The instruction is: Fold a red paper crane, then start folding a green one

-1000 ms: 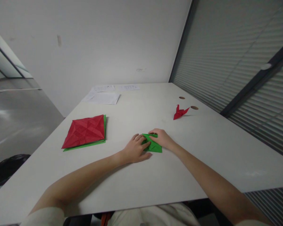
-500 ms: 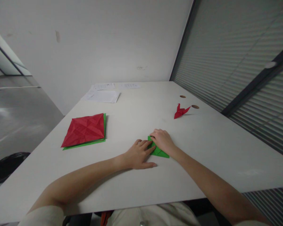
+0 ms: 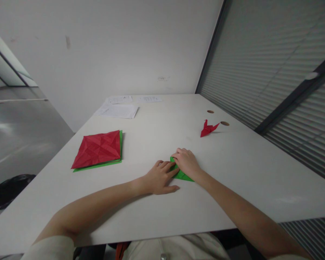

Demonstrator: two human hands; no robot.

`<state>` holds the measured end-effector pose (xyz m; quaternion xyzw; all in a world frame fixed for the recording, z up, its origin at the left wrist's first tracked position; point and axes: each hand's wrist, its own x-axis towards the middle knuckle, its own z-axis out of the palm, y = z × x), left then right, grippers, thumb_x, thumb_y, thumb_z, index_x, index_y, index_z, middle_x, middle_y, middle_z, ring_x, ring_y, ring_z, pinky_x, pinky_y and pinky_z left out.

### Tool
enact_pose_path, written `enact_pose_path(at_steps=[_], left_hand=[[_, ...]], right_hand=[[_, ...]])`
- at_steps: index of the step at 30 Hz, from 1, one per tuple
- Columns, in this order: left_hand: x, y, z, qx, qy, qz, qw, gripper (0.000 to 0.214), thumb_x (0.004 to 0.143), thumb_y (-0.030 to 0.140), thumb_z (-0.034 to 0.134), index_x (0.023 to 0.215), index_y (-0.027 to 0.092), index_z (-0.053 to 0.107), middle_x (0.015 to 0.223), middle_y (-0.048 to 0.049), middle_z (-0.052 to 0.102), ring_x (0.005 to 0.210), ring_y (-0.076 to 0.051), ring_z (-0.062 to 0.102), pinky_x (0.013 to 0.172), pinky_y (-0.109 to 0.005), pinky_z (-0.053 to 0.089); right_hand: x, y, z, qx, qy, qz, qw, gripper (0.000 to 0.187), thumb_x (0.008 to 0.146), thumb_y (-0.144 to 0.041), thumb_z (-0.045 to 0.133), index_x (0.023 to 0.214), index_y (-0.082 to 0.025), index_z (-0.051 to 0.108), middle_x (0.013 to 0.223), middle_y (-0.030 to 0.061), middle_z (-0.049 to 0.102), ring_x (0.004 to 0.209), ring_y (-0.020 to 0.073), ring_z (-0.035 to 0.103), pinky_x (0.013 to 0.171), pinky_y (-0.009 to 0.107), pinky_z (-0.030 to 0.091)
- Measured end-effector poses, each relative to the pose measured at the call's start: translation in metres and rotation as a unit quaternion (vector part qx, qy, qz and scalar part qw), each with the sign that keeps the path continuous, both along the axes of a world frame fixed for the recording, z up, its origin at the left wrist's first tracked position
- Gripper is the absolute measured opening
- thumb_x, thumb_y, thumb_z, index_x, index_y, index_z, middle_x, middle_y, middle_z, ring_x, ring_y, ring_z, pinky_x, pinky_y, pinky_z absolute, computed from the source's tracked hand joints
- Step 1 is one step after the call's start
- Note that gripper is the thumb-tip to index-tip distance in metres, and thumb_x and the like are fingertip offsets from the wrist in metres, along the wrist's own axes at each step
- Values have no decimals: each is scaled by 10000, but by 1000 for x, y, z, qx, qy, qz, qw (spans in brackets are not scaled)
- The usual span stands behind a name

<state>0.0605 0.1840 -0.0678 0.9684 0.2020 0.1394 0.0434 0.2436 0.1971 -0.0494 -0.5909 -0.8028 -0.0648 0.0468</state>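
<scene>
A small folded green paper [image 3: 182,175] lies flat on the white table [image 3: 157,137] near the middle. My left hand [image 3: 159,177] rests on the table with its fingers stretched flat, the fingertips pressing the paper's left edge. My right hand [image 3: 187,162] lies on top of the paper, fingers curled down and pressing it against the table. Most of the paper is hidden under the two hands.
A creased red sheet [image 3: 97,148] lies on green sheets [image 3: 116,161] at the left. A folded red paper figure [image 3: 208,129] stands at the right near two round holes [image 3: 224,123]. White papers [image 3: 118,110] lie at the far end. Blinds run along the right side.
A second ago the green paper lay broader under my fingertips; it now shows as a narrower folded shape, pressed down by both hands slightly nearer to me. Little has moved in the last half second.
</scene>
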Motion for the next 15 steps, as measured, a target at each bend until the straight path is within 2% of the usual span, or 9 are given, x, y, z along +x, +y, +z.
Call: enact_pose_path(at_steps=[8, 15], left_hand=[[0, 1, -2, -1, -1, -1, 1000, 648, 880, 613, 424, 1362, 181, 450, 1339, -173, 489, 1199, -317, 479, 1004, -477, 340], [0, -3, 4, 0, 7, -17, 1000, 712, 869, 685, 391, 1360, 173, 453, 1320, -185, 516, 1143, -317, 520, 929, -456, 376]], right_hand=[[-4, 0, -3, 16, -10, 6, 1000, 207, 897, -175, 538, 800, -203, 718, 905, 97, 650, 886, 229, 559, 731, 337, 362], [4, 6, -1, -21, 22, -19, 999, 181, 898, -239, 561, 877, -224, 740, 902, 75, 692, 833, 205, 600, 717, 321, 356]])
